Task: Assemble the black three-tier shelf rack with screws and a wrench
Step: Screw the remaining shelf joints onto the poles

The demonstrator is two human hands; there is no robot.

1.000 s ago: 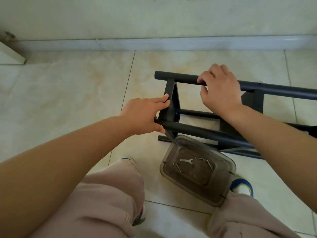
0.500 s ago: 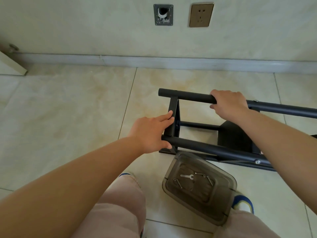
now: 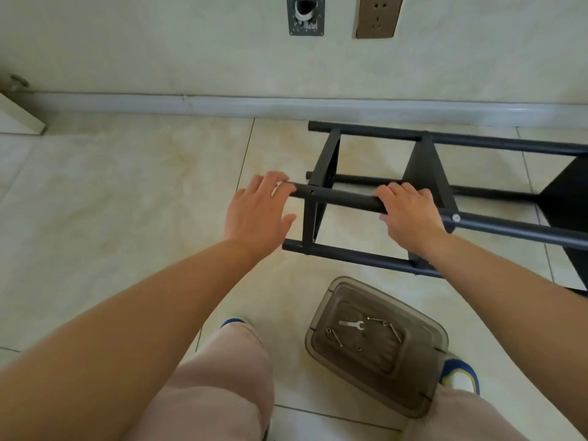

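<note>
1. Nearest you, between your knees, a clear plastic tray (image 3: pixel 436 370) sits on the floor tiles (image 3: pixel 127 192) holding a small wrench (image 3: pixel 351 324) and loose screws (image 3: pixel 334 337).
2. Beyond it the black shelf rack (image 3: pixel 426 173) lies on its side.
3. Your right hand (image 3: pixel 410 214) curls round the rack's upper near tube.
4. Your left hand (image 3: pixel 257 211) is spread, fingertips touching that tube's end.
5. Farthest, a wall socket (image 3: pixel 377 15).
</note>
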